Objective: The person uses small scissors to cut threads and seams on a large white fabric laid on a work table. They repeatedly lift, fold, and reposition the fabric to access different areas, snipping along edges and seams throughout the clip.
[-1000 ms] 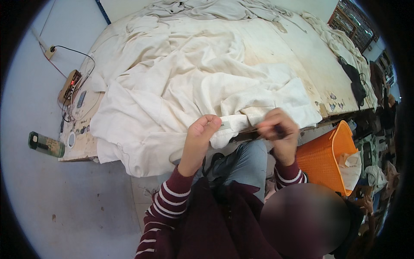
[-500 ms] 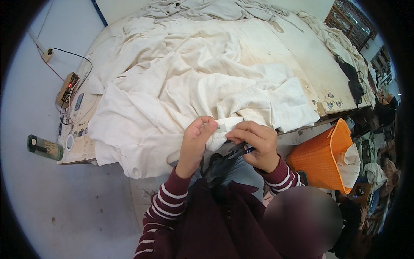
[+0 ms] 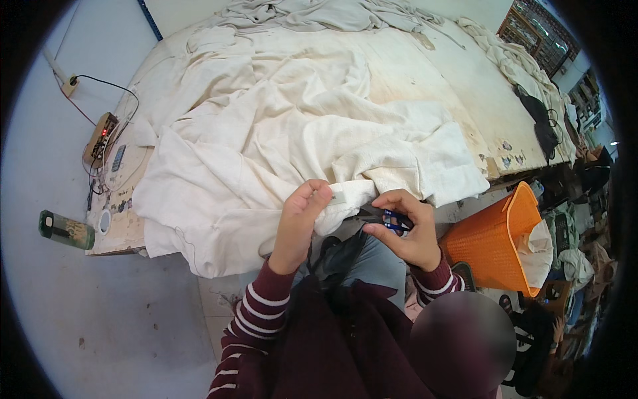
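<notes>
A large cream-white cloth [image 3: 279, 133] lies rumpled over the table and hangs off its near edge. My left hand [image 3: 300, 216] pinches a folded edge of it, where a small grey label [image 3: 338, 197] shows beside my thumb. In my right hand [image 3: 409, 229] is a pair of thread snips [image 3: 392, 221] with blue handles. Their dark blades point left toward the held cloth edge, very close to it; whether they touch I cannot tell.
An orange basket [image 3: 488, 243] with pale cloth inside stands right of the table. At the left are a green bottle [image 3: 65, 230], a tape roll [image 3: 104, 222] and a power strip [image 3: 100, 138] with cables. Grey cloth [image 3: 319, 14] is heaped at the far end.
My right fingers have let go of the cloth edge and moved slightly right. The snips have turned in that hand, so their blades point at the cloth. My left hand keeps its hold.
</notes>
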Demonstrator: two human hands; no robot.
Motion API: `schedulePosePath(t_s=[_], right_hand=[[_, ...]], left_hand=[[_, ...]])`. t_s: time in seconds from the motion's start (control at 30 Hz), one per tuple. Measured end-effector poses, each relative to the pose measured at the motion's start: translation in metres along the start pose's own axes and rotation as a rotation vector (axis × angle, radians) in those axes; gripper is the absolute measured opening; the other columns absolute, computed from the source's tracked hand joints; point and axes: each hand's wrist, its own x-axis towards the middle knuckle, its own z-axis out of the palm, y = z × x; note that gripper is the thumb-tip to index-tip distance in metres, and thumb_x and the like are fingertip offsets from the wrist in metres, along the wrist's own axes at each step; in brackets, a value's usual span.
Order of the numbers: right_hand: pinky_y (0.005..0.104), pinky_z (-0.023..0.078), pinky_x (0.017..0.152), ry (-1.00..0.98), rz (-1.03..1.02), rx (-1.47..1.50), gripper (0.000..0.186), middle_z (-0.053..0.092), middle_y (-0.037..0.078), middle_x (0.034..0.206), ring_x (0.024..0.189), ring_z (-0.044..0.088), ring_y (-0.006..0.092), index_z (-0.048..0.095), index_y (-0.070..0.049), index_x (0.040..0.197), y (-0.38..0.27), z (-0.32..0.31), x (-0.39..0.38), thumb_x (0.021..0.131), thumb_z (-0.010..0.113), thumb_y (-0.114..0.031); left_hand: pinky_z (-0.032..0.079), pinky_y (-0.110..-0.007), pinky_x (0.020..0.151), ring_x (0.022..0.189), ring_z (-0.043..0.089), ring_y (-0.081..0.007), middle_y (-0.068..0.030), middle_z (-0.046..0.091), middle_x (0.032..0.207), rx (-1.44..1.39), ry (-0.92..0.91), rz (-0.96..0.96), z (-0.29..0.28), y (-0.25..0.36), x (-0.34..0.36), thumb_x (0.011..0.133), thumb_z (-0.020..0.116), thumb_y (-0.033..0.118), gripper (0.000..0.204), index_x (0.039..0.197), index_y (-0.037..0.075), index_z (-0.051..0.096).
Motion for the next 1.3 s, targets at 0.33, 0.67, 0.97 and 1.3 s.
schedulePosePath(t_s=[0.33, 0.67, 0.97, 1.3], right_hand=[[0.0233, 0.051, 0.062, 0.014, -0.094, -0.114, 0.024, 0.07, 0.008, 0.076, 0.067, 0.064, 0.0105, 0.067, -0.002, 0.091, 0.0, 0.008, 0.009, 0.075, 0.08, -0.015], [0.0225, 0.049, 0.062, 0.056, -0.077, -0.02, 0.023, 0.07, 0.007, 0.079, 0.071, 0.064, 0.0098, 0.067, -0.001, 0.091, 0.002, 0.005, 0.006, 0.075, 0.079, -0.013], [0.023, 0.049, 0.065, 0.013, -0.12, 0.008, 0.025, 0.069, 0.008, 0.079, 0.071, 0.063, 0.0098, 0.067, 0.0, 0.095, 0.01, 0.008, 0.007, 0.076, 0.079, -0.012], [0.022, 0.047, 0.067, 0.037, -0.294, -0.049, 0.022, 0.064, 0.007, 0.086, 0.078, 0.061, 0.0132, 0.067, -0.001, 0.096, 0.001, 0.016, 0.013, 0.075, 0.073, 0.0]], left_hand=[[0.047, -0.02, 0.068, 0.078, 0.057, -0.0045, -0.0004, 0.061, 0.091, -0.011, -0.022, -0.008, -0.003, -0.001, -0.001, 0.099, 0.053, 0.024, 0.02, 0.104, 0.005, 0.056], [0.045, -0.019, 0.07, 0.079, 0.055, -0.0034, 0.0011, 0.061, 0.091, -0.014, -0.001, -0.029, -0.002, -0.001, -0.001, 0.099, 0.054, 0.022, 0.019, 0.104, 0.005, 0.057], [0.045, -0.019, 0.073, 0.081, 0.056, -0.0036, 0.0012, 0.062, 0.093, -0.049, -0.032, -0.05, -0.004, -0.001, -0.002, 0.099, 0.054, 0.02, 0.017, 0.104, 0.004, 0.058], [0.047, -0.021, 0.07, 0.079, 0.057, -0.0056, -0.0009, 0.062, 0.092, 0.008, 0.022, -0.014, -0.001, -0.003, -0.003, 0.099, 0.054, 0.026, 0.023, 0.105, 0.004, 0.056]])
